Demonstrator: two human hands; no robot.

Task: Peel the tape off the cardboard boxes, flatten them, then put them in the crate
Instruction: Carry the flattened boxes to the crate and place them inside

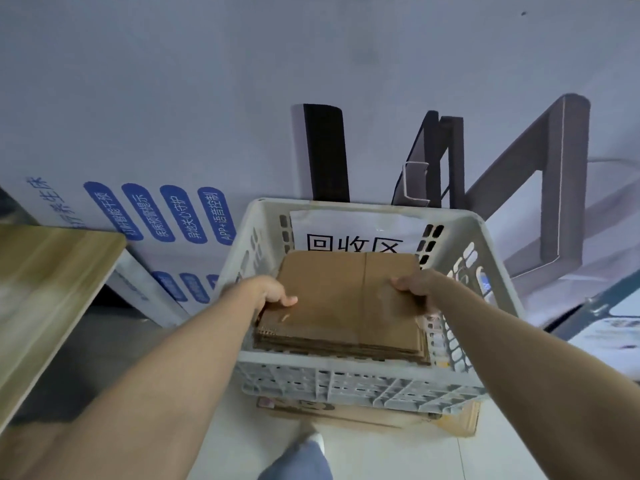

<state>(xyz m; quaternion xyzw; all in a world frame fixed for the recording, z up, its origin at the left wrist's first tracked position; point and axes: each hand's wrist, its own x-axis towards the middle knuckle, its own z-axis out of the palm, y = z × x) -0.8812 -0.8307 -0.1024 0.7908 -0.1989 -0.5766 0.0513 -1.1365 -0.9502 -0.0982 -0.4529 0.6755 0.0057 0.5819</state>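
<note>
The crate (363, 386) sits in the middle, on a flat box (381, 415) that lies on the floor. Inside the crate is a pile of cardboard (339, 351). The left hand (273, 292) holds the top piece (332, 289) at its left side. The right hand (412, 289) holds it at its right side. A paper sign (353, 230) is inside on the crate's far wall, behind the pile. A table (45, 271) stands to the left. A big board with writing (156, 216) is far off, behind the table. A frame (554, 188) is far right. A shoe (311, 441) is near.
</note>
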